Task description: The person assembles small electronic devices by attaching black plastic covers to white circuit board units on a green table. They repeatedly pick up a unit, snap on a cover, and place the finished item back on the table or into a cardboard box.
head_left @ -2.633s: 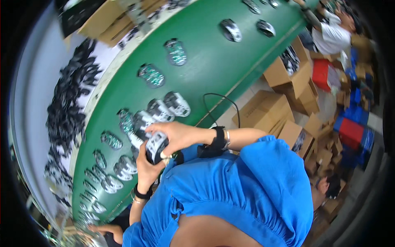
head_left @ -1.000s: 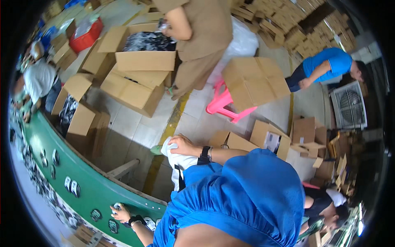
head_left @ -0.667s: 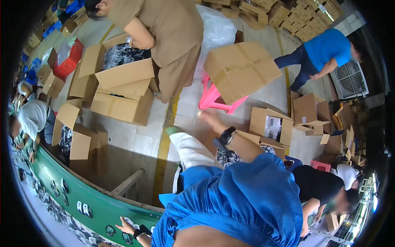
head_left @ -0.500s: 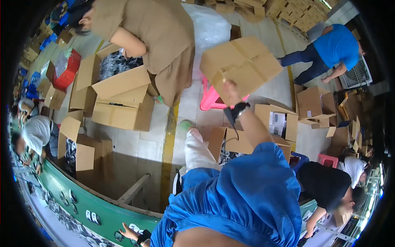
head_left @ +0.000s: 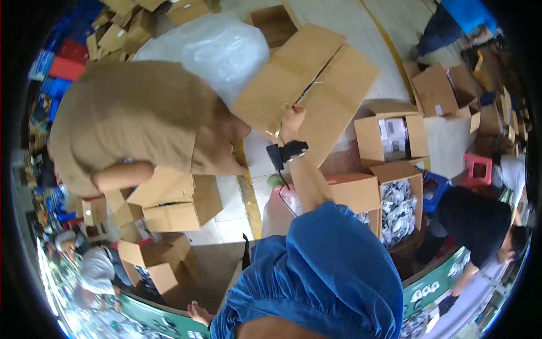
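My right hand (head_left: 292, 121), with a black strap and cable at the wrist, is closed at the seam of a large brown carton (head_left: 344, 85). A dark gap runs along that seam away from my fingers. What they pinch is too small to make out. A loose glossy strip of packing tape (head_left: 276, 133) shows beside the hand. Low in the view, my left hand (head_left: 197, 314) is by the edge of the green conveyor (head_left: 161, 315). Its fingers look apart, with nothing visible in them.
A co-worker in brown (head_left: 135, 118) bends close on the left. Behind the carton lies a large clear plastic bag (head_left: 226, 51). Open cartons (head_left: 367, 138) with wrapped goods stand at the right; another carton (head_left: 186, 209) stands left. A person in black (head_left: 471, 223) works at far right.
The carton's taped seam now shows a dark gap, and my right hand has shifted left along its top. My view has turned. The co-worker in brown appears lower and further left.
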{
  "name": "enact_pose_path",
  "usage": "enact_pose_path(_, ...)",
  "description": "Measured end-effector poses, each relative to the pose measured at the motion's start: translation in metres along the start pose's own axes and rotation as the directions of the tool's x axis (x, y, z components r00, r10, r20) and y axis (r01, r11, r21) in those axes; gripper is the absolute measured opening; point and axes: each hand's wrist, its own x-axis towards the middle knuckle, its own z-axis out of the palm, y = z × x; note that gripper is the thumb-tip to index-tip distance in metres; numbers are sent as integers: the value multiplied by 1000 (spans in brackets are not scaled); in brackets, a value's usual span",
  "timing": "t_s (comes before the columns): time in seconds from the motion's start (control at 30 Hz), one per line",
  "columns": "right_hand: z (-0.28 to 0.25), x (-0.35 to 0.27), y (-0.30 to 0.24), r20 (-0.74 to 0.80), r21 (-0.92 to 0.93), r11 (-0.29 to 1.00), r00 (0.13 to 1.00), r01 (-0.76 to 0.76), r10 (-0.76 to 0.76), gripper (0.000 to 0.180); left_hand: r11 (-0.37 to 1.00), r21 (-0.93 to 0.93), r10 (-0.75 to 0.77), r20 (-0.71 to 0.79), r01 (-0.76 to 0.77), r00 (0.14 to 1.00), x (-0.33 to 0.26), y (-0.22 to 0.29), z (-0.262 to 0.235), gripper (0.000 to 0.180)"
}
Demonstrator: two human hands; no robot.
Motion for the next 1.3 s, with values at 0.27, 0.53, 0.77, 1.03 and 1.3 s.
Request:
enact_pose_path(0.27, -44, 23, -47, 552, -137, 983, 834, 125, -29, 44, 765, -99, 455, 783, -636, 425, -130, 163, 240, 39)
enact_pose_path(0.53, -60, 42, -50, 762, -90, 870, 596, 484, -252, 31, -209, -640, 629, 492, -739, -603, -493, 312, 544, 69)
enact_pose_path(0.77, -39, 138, -71, 520, -199, 605, 607, 771, -601, 22, -311, -536, 462, 637, -785, -618, -494, 344, 610, 55)
enact_pose_path(1.03, -20, 188, -51, 644, 246, 914, 650, 322, -402, 17, -176, -660, 499, 579, -730, -644, -479, 354, 608, 56)
enact_pose_path(1.3, -36, 209, -65, 675, 318, 871, 734, -374, 69, 26, -140, -662, 493, 598, -736, -632, -481, 352, 611, 57)
